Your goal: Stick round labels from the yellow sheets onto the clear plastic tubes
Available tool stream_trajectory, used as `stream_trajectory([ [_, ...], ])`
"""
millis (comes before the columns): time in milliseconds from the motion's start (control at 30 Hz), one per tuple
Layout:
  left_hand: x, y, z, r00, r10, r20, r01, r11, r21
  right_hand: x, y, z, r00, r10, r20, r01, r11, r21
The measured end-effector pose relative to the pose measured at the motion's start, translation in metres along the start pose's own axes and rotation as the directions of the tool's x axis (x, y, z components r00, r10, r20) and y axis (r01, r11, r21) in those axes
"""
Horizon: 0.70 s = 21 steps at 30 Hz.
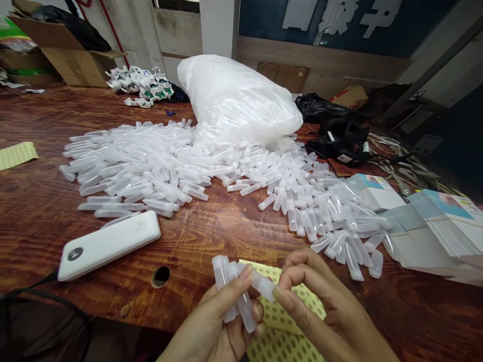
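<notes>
Several small translucent plastic tubes (246, 307) with frosted caps are gripped in my left hand (215, 322), its thumb pressed across them. One more tube (263, 285) sticks out sideways from under that thumb, toward the right. At its capped end, the thumb and index finger of my right hand (320, 301) pinch together. Whether a small sticker is also between those fingertips cannot be made out. Beneath both hands lies a yellow sheet (289, 347) covered with rows of small dark oval stickers, partly hidden by the fingers.
Loose tubes (128, 161) spread widely over the wooden table (211, 226), in front of a big white plastic bag (241, 95). A white power bank (109, 246) with a cable is at left, near a round hole (160, 276). Stacked printed cards (449, 221) stand at right, by a black headset (343, 141).
</notes>
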<state>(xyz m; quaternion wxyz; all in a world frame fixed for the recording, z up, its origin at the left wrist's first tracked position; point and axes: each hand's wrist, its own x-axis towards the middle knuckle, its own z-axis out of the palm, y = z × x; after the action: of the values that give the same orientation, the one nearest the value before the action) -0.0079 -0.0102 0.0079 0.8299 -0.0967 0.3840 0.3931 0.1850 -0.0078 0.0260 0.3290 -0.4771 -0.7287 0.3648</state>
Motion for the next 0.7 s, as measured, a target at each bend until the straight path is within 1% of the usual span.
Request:
stream_trajectory([
  [67, -0.001, 0.000, 0.002, 1.000, -0.003, -0.024, 0.003, 1.000, 0.001, -0.002, -0.002, 0.001, 0.999, 0.030, -0.017, -0.030, 0.999, -0.036],
  [133, -0.002, 0.000, 0.006, 0.996, -0.005, -0.087, 0.006, 1.000, 0.002, -0.004, -0.004, 0.003, 0.997, 0.067, -0.041, -0.069, 0.996, -0.059],
  [167, -0.003, 0.000, 0.009, 0.994, -0.004, -0.112, 0.005, 1.000, 0.002, -0.004, -0.004, 0.005, 0.997, 0.057, -0.057, -0.061, 0.996, -0.068],
  [267, -0.005, 0.000, 0.015, 0.990, 0.000, -0.141, 0.000, 1.000, -0.004, -0.006, -0.003, 0.010, 0.992, -0.011, -0.127, -0.003, 0.994, -0.106],
  [333, -0.007, 0.000, 0.016, 0.988, -0.024, -0.152, 0.022, 1.000, -0.015, -0.007, 0.000, 0.014, 0.983, -0.039, -0.182, 0.013, 0.990, -0.142],
  [433, -0.008, 0.000, 0.012, 0.984, -0.089, -0.153, 0.084, 0.996, -0.041, -0.009, 0.005, 0.019, 0.964, -0.144, -0.223, 0.101, 0.976, -0.191],
  [500, -0.007, -0.001, 0.007, 0.987, -0.114, -0.114, 0.110, 0.993, -0.038, -0.009, 0.007, 0.022, 0.957, -0.171, -0.234, 0.131, 0.976, -0.177],
  [533, -0.006, -0.002, 0.004, 0.990, -0.113, -0.083, 0.111, 0.993, -0.029, -0.009, 0.007, 0.024, 0.955, -0.151, -0.255, 0.117, 0.983, -0.141],
  [600, -0.004, -0.004, 0.001, 0.995, -0.102, -0.023, 0.102, 0.995, -0.004, -0.008, 0.006, 0.028, 0.958, -0.040, -0.285, 0.041, 0.999, -0.003],
  [633, -0.003, -0.005, 0.000, 0.996, -0.088, -0.004, 0.088, 0.996, 0.002, -0.007, 0.005, 0.030, 0.962, 0.044, -0.268, -0.019, 0.995, 0.098],
  [700, 0.000, -0.006, 0.000, 0.999, -0.049, 0.006, 0.049, 0.999, -0.001, -0.005, 0.002, 0.032, 0.962, 0.215, -0.168, -0.159, 0.942, 0.296],
])
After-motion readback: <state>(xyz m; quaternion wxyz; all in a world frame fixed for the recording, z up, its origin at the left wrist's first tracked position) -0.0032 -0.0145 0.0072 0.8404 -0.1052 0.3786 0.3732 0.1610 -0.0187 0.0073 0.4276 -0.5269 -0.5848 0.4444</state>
